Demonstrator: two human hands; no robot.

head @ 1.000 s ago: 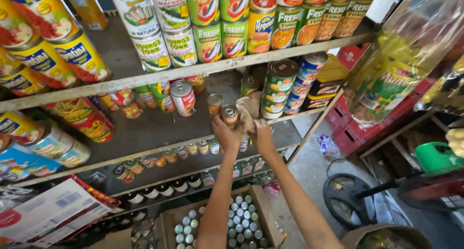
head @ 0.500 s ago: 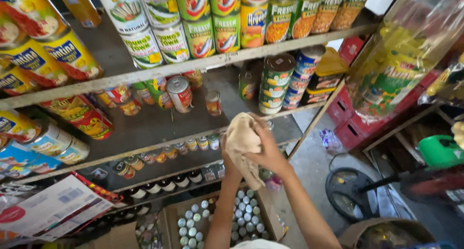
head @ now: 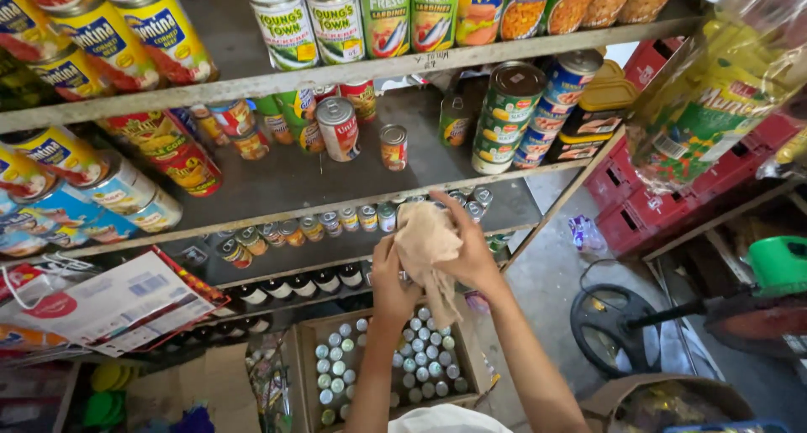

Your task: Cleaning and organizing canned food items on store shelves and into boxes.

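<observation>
— What are the hands doing just now?

— Both are closing around a beige cloth (head: 427, 252), held up in the air in front of the shelves. The left hand (head: 392, 275) is gripping it from below with fingers curled shut, and the right hand (head: 469, 250) is wrapping over its top and right side, fingers bent around the fabric. Whether anything is tucked inside the cloth, I cannot tell.

— How is the cloth looking?

— Crumpled and bunched, pale tan, with a loose tail hanging down between the two wrists.

— And what is lying beneath them?

— An open cardboard box (head: 308, 336) is sitting on the floor, filled with small cans (head: 420, 356) standing upright in rows, their silvery and greenish lids facing up.

— Going farther back?

— Along the front edge of the lower shelf (head: 277, 256), a row of small tins (head: 349, 220) is running just behind the cloth. On the middle shelf (head: 277, 181), one small can (head: 392, 146) is standing alone near the centre, well apart from the front edge, with a larger red-labelled can (head: 338, 129) just to its left. At that shelf's right end, a stack of bigger cans (head: 508, 113) is leaning on its side. The top shelf (head: 353, 70) is carrying rows of labelled cans (head: 385, 17) along its front edge.
</observation>
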